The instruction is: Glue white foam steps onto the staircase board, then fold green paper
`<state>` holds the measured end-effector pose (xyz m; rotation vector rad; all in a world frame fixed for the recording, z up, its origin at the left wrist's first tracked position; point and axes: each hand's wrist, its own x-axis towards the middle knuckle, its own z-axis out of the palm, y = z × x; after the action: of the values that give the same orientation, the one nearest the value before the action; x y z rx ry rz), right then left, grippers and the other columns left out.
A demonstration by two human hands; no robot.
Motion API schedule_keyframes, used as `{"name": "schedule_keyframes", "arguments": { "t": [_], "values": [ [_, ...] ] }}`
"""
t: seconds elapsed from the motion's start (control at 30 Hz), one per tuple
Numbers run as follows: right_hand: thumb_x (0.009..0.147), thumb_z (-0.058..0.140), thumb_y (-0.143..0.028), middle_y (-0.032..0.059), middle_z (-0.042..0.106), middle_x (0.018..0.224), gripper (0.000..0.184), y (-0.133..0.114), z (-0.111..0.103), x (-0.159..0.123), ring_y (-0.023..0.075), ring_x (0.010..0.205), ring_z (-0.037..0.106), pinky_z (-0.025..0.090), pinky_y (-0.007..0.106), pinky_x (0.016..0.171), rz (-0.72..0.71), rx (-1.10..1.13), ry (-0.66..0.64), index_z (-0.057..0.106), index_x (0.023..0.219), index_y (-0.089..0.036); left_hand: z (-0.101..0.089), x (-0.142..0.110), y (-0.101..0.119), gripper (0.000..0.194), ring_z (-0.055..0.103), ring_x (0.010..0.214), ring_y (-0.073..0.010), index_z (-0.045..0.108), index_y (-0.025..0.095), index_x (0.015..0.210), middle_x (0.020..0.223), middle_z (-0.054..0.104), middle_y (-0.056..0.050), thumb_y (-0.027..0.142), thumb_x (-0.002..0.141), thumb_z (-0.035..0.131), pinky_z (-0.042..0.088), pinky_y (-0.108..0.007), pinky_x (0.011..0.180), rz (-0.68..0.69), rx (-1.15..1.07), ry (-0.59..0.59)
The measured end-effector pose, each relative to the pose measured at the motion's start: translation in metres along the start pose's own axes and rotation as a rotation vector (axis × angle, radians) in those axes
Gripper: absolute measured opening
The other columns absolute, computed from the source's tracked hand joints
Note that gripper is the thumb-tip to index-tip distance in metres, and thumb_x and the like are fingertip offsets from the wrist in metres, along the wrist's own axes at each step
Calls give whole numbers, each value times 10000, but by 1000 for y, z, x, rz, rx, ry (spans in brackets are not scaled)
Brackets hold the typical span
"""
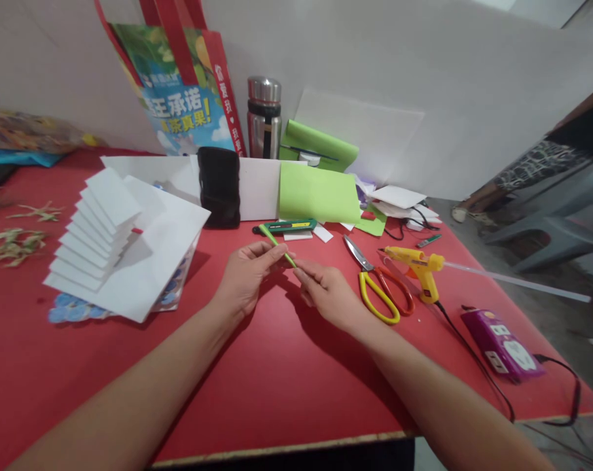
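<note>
Both my hands meet over the middle of the red table. My left hand pinches a thin green rolled paper stick between thumb and fingers. My right hand grips the stick's near end with closed fingers. The stick slants up and to the left from my hands. Its far tip lies close to a green utility knife.
Yellow-handled scissors and a yellow glue gun lie to the right, with a purple power strip. A white foam-board stair model stands left. Green paper, a black phone, a flask and a bag sit behind.
</note>
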<state>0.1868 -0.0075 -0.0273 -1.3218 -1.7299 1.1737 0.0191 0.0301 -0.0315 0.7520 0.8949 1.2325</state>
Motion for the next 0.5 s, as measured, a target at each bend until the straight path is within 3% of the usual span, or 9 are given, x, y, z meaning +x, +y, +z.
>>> {"name": "schedule_keyframes", "arguments": {
  "t": [0.1, 0.2, 0.33, 0.5],
  "values": [
    [1076, 443, -392, 0, 574, 675, 383, 4, 3, -2, 165, 608, 509, 365, 290, 636, -63, -277, 86, 694, 1274, -180, -2, 2, -1, 349, 703, 675, -156, 709, 147, 674, 701, 755, -46, 345, 608, 990, 573, -302, 751, 4, 12, 60],
    [1076, 416, -349, 23, 582, 699, 319, 4, 5, -5, 163, 593, 478, 337, 292, 621, -76, -391, 97, 687, 1087, -180, -5, 4, 2, 340, 716, 669, -170, 708, 146, 706, 725, 765, -52, 338, 630, 978, 589, -327, 744, 14, -1, 79],
    [1070, 432, -383, -6, 543, 652, 309, 1, 6, -4, 150, 587, 474, 340, 282, 612, -80, -255, 90, 628, 910, -206, -7, 6, 6, 325, 713, 654, -174, 719, 142, 700, 715, 762, -57, 347, 649, 966, 594, -330, 724, 55, 6, 33],
    [1049, 476, -453, -53, 517, 579, 322, -1, 3, -2, 127, 536, 479, 354, 264, 578, 4, 30, 6, 647, 959, -196, -10, 9, 7, 333, 728, 693, -185, 732, 134, 706, 749, 780, -79, 358, 646, 970, 597, -319, 724, 61, -37, -54]
  ]
}}
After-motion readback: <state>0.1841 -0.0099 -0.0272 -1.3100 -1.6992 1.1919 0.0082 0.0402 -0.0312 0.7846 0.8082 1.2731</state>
